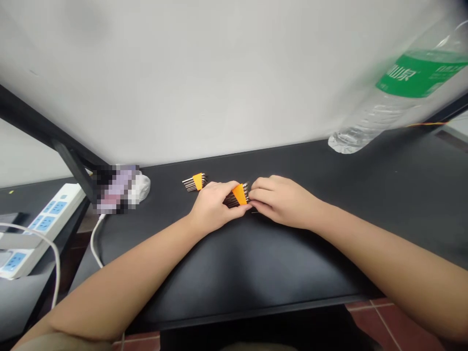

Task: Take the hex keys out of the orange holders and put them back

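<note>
1. Indoor desk-type workspace; home or office, can't tell.
2. Black counter [234, 268] against plain pale wall [219, 87].
3. White power strip [44, 224], white cable [92, 244] at left.
4. Red floor tiles [395, 327] below.
5. Plastic bottle [413, 75] with green label on counter.

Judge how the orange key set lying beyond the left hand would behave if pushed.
The key set would probably stay stiff: metallic rods run through an orange holder. Its row of rods lies spread on the black tabletop, so sliding seems likelier than rolling.
</note>
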`<state>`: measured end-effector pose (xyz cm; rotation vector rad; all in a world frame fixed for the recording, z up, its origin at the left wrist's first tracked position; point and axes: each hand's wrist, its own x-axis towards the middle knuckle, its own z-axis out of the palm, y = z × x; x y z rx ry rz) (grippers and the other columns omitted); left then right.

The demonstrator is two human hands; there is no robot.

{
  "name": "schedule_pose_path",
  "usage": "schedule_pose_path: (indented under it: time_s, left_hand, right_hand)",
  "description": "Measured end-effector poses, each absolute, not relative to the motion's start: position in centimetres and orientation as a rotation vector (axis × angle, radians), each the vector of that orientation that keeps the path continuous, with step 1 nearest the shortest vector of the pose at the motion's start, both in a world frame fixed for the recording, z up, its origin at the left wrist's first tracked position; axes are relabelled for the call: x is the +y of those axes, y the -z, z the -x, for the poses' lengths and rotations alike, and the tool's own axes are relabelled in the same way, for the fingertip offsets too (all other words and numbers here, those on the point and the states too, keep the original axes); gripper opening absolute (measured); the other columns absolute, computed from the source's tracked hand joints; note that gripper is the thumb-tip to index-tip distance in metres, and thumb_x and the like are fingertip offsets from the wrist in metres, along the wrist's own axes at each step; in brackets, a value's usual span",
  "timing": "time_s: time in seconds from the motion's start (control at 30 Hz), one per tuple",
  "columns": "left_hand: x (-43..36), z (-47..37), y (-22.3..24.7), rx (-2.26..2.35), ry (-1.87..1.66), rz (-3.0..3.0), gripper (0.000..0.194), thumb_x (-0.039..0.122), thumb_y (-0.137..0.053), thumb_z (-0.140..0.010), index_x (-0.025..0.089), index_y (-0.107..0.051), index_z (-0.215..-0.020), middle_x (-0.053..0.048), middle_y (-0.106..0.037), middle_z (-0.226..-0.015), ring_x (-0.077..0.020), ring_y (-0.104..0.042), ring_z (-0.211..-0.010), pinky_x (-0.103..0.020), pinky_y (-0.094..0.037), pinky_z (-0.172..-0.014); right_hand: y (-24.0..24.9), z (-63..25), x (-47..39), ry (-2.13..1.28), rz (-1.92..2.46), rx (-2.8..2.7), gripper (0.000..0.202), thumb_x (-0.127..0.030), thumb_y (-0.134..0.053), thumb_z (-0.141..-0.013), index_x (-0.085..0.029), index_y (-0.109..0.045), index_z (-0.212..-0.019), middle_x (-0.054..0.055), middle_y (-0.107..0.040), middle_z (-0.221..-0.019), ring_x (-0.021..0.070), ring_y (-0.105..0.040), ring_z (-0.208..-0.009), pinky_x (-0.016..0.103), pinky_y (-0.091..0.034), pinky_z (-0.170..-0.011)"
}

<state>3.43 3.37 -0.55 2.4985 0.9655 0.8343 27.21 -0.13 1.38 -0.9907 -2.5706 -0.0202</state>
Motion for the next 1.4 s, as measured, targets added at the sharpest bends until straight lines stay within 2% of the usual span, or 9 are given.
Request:
schedule_pose_path:
  time_s: [0.2, 0.5, 0.77, 0.87, 1.03, 1.27, 1.4]
  left_hand:
    - [3.4, -3.4, 0.6, 0.972, -0.824, -2.491, 0.035, 0.048, -0.076, -0.085, 0.02, -0.067, -0.104, 0.0, -0.07, -0.082, -0.0155, -0.064, -0.075, -0.031, -0.049, -0.082]
    - [3.5, -3.3, 0.8, 0.99, -0.855, -2.473, 0.034, 0.045, -0.078, -0.084, 0.02, -0.067, -0.105, 0.001, -0.07, -0.084, -0.0155, -0.064, -0.076, -0.031, -0.05, -0.083]
    - [3.5, -3.4, 0.4, 0.988, -0.911, -2.424, 0.032, 0.044, -0.077, -0.084, 0.021, -0.066, -0.104, 0.001, -0.07, -0.084, -0.0148, -0.064, -0.074, -0.029, -0.05, -0.077]
    - [3.4, -3.4, 0.4, 0.966, -0.942, -2.405, 0.033, 0.044, -0.077, -0.084, 0.021, -0.066, -0.105, 0.001, -0.07, -0.084, -0.0144, -0.063, -0.073, -0.028, -0.05, -0.075]
    - [3.3, -3.5, 0.3, 0.944, -0.867, -2.412, 0.031, 0.047, -0.075, -0.086, 0.021, -0.066, -0.1, 0.002, -0.067, -0.078, -0.0132, -0.06, -0.069, -0.028, -0.049, -0.073]
    - [3.4, -3.5, 0.3, 0.946, -0.888, -2.394, 0.033, 0.046, -0.077, -0.084, 0.02, -0.067, -0.102, 0.001, -0.069, -0.082, -0.0137, -0.061, -0.071, -0.027, -0.049, -0.072]
    - [3.3, -3.5, 0.2, 0.926, -0.829, -2.408, 0.032, 0.047, -0.077, -0.085, 0.021, -0.067, -0.099, 0.002, -0.067, -0.079, -0.0138, -0.061, -0.07, -0.027, -0.049, -0.072]
  right_hand:
    - [-1.1, -27.1, 0.0, 0.078, 0.951, -2.479, 0.014, -0.024, -0.054, -0.102, -0.019, -0.067, -0.103, 0.01, -0.07, -0.107, 0.0208, -0.064, -0.092, 0.035, -0.045, -0.076]
    - [0.1, -26.7, -0.2, 0.115, 0.948, -2.422, 0.015, -0.021, -0.056, -0.101, -0.017, -0.07, -0.099, 0.009, -0.073, -0.099, 0.0214, -0.066, -0.086, 0.037, -0.051, -0.077]
    - [0.5, -26.4, -0.5, -0.047, 0.901, -2.247, 0.019, -0.016, -0.055, -0.1, -0.02, -0.07, -0.111, 0.009, -0.075, -0.113, 0.0213, -0.071, -0.099, 0.035, -0.059, -0.085]
    - [0.2, -26.7, -0.4, -0.101, 0.878, -2.189, 0.021, -0.014, -0.057, -0.099, -0.023, -0.071, -0.113, 0.007, -0.076, -0.11, 0.0201, -0.072, -0.097, 0.034, -0.06, -0.085]
    - [-0.3, -26.9, -0.1, -0.15, 0.887, -2.193, 0.018, -0.013, -0.057, -0.099, -0.022, -0.072, -0.105, 0.005, -0.076, -0.101, 0.0182, -0.071, -0.089, 0.031, -0.058, -0.08]
    - [-0.5, -27.5, 0.0, -0.226, 0.841, -2.289, 0.018, -0.015, -0.056, -0.098, -0.023, -0.07, -0.108, 0.007, -0.074, -0.108, 0.0196, -0.07, -0.095, 0.032, -0.057, -0.082]
    - [-0.6, -27.7, 0.4, -0.353, 0.843, -2.354, 0.018, -0.018, -0.054, -0.1, -0.022, -0.07, -0.105, 0.007, -0.073, -0.104, 0.0191, -0.068, -0.09, 0.033, -0.056, -0.08]
